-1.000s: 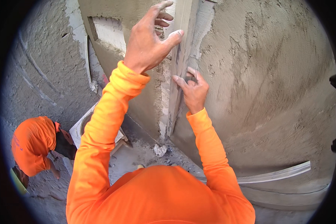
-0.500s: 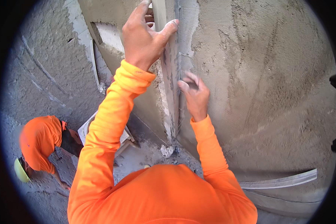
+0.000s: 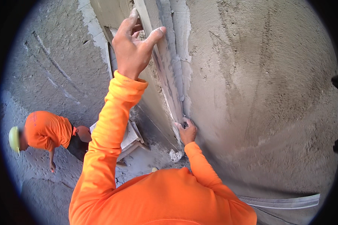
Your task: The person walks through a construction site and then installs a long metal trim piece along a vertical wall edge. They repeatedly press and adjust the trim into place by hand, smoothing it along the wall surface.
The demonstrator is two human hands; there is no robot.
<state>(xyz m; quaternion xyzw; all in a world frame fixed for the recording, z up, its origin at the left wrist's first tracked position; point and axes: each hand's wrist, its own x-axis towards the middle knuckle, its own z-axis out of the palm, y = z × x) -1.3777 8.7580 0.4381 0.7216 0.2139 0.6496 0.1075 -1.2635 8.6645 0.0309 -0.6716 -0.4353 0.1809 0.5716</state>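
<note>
A long, straight plaster-smeared board (image 3: 168,71) stands against the wall corner, its upper end slanting left. Near its upper part my left hand (image 3: 133,50) grips it, thumb across the front face and fingers around the left edge. Far lower, my right hand (image 3: 188,134) pinches the bottom end, thumb on the left and fingers on the right. Wet-looking grey plaster (image 3: 178,67) runs along the board's right side.
A rough plastered wall (image 3: 259,82) spreads to the right, with a long pale strip (image 3: 281,201) at its foot. At left, a co-worker (image 3: 49,129) in orange and a yellow helmet bends over. A wooden stand (image 3: 133,140) and a whitish lump (image 3: 175,155) are on the floor.
My right hand has come down from mid-board to its lower end and closed there. My left hand keeps its hold as the board's top tilts left. The co-worker's arm and head have shifted.
</note>
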